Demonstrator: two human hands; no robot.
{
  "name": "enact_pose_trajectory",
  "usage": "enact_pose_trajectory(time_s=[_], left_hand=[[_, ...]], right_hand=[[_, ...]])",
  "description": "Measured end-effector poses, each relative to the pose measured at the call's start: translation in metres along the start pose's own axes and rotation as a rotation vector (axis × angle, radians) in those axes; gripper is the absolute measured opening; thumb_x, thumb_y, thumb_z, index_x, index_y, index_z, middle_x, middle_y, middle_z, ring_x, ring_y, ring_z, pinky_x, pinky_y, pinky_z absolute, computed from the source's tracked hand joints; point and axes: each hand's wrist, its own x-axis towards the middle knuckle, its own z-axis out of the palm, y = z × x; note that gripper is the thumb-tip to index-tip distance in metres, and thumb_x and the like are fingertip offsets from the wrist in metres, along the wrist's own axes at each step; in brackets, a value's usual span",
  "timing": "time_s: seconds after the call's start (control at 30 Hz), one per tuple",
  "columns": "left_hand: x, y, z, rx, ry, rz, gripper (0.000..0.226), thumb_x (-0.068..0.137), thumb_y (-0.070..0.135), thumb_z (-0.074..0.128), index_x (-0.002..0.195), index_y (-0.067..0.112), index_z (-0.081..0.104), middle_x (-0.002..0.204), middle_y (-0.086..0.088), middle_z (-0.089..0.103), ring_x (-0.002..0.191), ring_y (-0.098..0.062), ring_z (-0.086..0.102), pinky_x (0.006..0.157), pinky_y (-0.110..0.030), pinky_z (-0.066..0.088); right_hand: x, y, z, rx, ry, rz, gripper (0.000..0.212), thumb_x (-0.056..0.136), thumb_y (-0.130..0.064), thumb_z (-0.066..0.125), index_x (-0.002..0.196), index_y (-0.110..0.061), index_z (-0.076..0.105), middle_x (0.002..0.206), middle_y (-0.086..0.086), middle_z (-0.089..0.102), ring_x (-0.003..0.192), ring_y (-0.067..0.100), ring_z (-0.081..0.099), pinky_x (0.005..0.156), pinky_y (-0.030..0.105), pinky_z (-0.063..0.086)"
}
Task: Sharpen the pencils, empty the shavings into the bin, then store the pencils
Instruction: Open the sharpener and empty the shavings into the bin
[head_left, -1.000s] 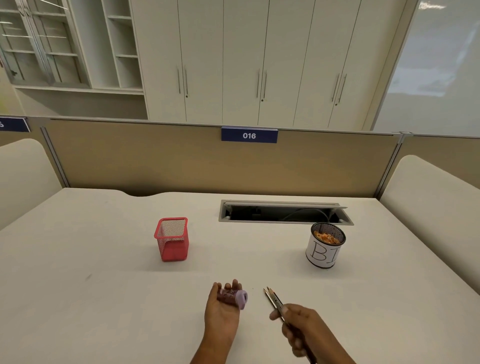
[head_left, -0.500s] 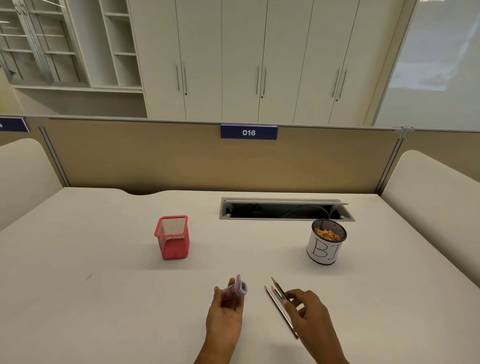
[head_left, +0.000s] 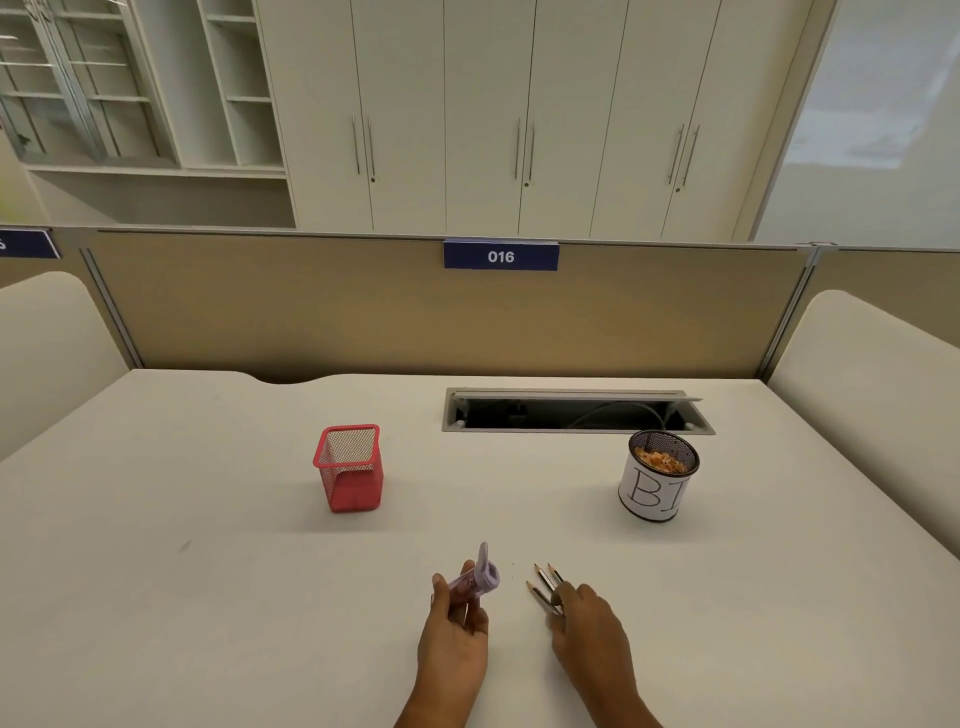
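Holding a lilac sharpener (head_left: 475, 579) near the table's (head_left: 156, 597) front edge, the left hand (head_left: 457, 634) grips it closed. The right hand (head_left: 589, 626) lies flat on three pencils (head_left: 543, 584), fingers loosely spread. The sharpener's cap looks open, so tilting could spill shavings short of the bin (head_left: 657, 483). Pencil ends are hidden.

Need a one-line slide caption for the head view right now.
Left hand holds purple sharpener; right hand rests on pencils on desk.

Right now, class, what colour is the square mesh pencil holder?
Red mesh pencil holder; head view shows it.
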Motion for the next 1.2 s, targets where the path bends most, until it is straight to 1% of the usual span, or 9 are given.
enact_pose_trajectory(time_s=[0.2, 0.37, 0.47, 0.6, 0.7, 0.83, 0.97, 1.13, 1.2], left_hand=[[0.000, 0.001, -0.001, -0.036, 0.049, 0.023, 0.026, 0.097, 0.024, 0.042, 0.079, 0.007, 0.051, 0.048, -0.004, 0.066, 0.076, -0.013, 0.050, 0.065, -0.023, 0.038], [0.000, 0.000, 0.001, -0.046, 0.086, 0.020, 0.026, 0.097, 0.023, 0.044, 0.079, 0.005, 0.050, 0.082, -0.008, 0.055, 0.075, -0.014, 0.049, 0.071, -0.022, 0.040], [-0.003, 0.002, 0.002, -0.060, 0.092, 0.025, 0.027, 0.097, 0.023, 0.044, 0.079, 0.004, 0.051, 0.083, -0.009, 0.053, 0.076, -0.014, 0.049, 0.087, -0.022, 0.038], [-0.002, 0.005, -0.002, -0.095, 0.101, 0.014, 0.026, 0.096, 0.022, 0.044, 0.081, 0.003, 0.051, 0.082, -0.010, 0.051, 0.074, -0.014, 0.049, 0.073, -0.022, 0.047], [0.000, 0.007, -0.005, -0.122, 0.105, 0.023, 0.025, 0.097, 0.020, 0.045, 0.079, 0.004, 0.052, 0.081, -0.011, 0.052, 0.069, -0.014, 0.055, 0.047, -0.015, 0.052], [-0.003, 0.006, -0.004, -0.109, 0.106, 0.034, 0.026, 0.097, 0.019, 0.044, 0.078, 0.004, 0.051, 0.081, -0.012, 0.051, 0.073, -0.015, 0.051, 0.056, -0.019, 0.052], [-0.011, 0.001, 0.002, -0.108, 0.100, -0.006, 0.027, 0.097, 0.020, 0.044, 0.077, 0.004, 0.051, 0.081, -0.010, 0.051, 0.074, -0.016, 0.049, 0.059, -0.021, 0.048], [-0.015, -0.011, 0.006, -0.059, 0.084, -0.081, 0.038, 0.096, 0.022, 0.045, 0.072, -0.004, 0.059, 0.081, -0.009, 0.055, 0.072, -0.019, 0.050, 0.047, -0.024, 0.051], [-0.019, -0.015, 0.006, -0.037, 0.042, -0.123, 0.030, 0.095, 0.023, 0.046, 0.082, -0.002, 0.055, 0.084, -0.011, 0.056, 0.068, -0.023, 0.054, 0.035, -0.019, 0.048]], right_hand=[[0.001, 0.000, 0.006, -0.032, 0.095, -0.015, 0.019, 0.075, -0.016, 0.071, 0.092, -0.009, 0.066, 0.083, 0.011, 0.067, 0.076, 0.029, 0.064, 0.057, 0.028, 0.033], [0.008, 0.004, 0.013, -0.102, 0.069, -0.023, 0.047, 0.019, -0.025, 0.094, 0.055, -0.021, 0.063, 0.042, 0.000, 0.051, 0.033, 0.016, 0.051, 0.038, 0.017, 0.017], [0.005, 0.003, 0.012, -0.115, 0.070, -0.027, 0.043, 0.032, -0.025, 0.093, 0.063, -0.019, 0.065, 0.051, 0.002, 0.057, 0.042, 0.017, 0.056, 0.043, 0.017, 0.023], [0.001, 0.002, 0.006, 0.059, 0.046, -0.009, 0.025, 0.086, -0.025, 0.059, 0.109, -0.015, 0.060, 0.095, 0.002, 0.056, 0.093, 0.022, 0.056, 0.068, 0.024, 0.034], [-0.002, 0.008, 0.005, 0.148, 0.100, -0.009, 0.021, 0.088, -0.022, 0.055, 0.107, -0.016, 0.061, 0.084, -0.004, 0.044, 0.082, 0.014, 0.047, 0.067, 0.021, 0.036], [-0.011, 0.011, -0.003, 0.274, 0.083, -0.001, 0.019, 0.088, -0.015, 0.055, 0.089, -0.034, 0.060, 0.075, -0.010, 0.045, 0.071, 0.004, 0.052, 0.058, 0.012, 0.036], [-0.017, 0.011, -0.007, 0.405, 0.060, -0.052, 0.063, 0.083, -0.010, 0.060, 0.082, -0.070, 0.041, 0.074, -0.013, 0.052, 0.085, -0.016, 0.048, 0.066, 0.004, 0.040], [-0.019, -0.010, -0.024, 0.566, -0.053, -0.195, 0.053, 0.071, -0.038, 0.066, 0.098, -0.075, 0.039, 0.097, -0.017, 0.061, 0.099, -0.009, 0.051, 0.069, 0.004, 0.044], [-0.019, -0.020, -0.032, 0.597, -0.117, -0.248, 0.052, 0.064, -0.053, 0.057, 0.105, -0.074, 0.034, 0.118, -0.031, 0.046, 0.108, -0.010, 0.048, 0.074, 0.005, 0.044]])
